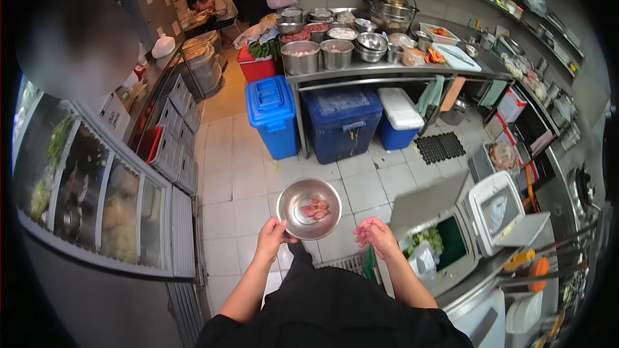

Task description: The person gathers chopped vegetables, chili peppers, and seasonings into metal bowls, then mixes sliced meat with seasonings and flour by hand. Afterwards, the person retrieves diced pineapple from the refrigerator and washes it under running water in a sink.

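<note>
l hand (pixel 271 238) pinches steel bowl (pixel 290 211) at rim; best kept lvl w/ raw meat (pixel 316 209) in. r hand (pixel 378 238) half-open, empty.

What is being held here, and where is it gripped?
A metal bowl with raw meat, gripped at its rim by the left hand.

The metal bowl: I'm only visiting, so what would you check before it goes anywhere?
1. Left hand gripping the bowl at its rim: ok.
2. Right hand helping to support it: not ok, it is apart from the bowl with nothing in it.
3. Meat pieces inside the rim: ok.
4. Bowl perfectly level: cannot tell from this overhead view.
5. Lid down on the bright blue bin: ok.
</note>
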